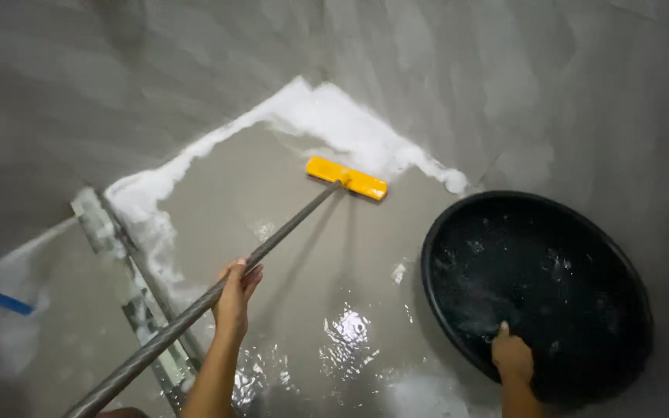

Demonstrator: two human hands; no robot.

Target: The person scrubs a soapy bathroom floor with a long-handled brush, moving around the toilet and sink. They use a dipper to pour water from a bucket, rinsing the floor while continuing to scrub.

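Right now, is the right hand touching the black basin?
Touching: the head view shows the right hand gripping the black basin at its near rim.

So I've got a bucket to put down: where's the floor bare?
Bare wet floor lies between the brush handle and the black tub. Foam crowds the far corner and left edge, by the metal strip.

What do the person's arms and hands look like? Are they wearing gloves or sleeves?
No gloves and no sleeves show. The left hand and right hand are both bare, and the forearms are uncovered as far as the picture's lower edge. I see no watch, ring or bracelet on either wrist or hand, though the picture is a little blurry. Both arms look slim and come up from the bottom of the view.
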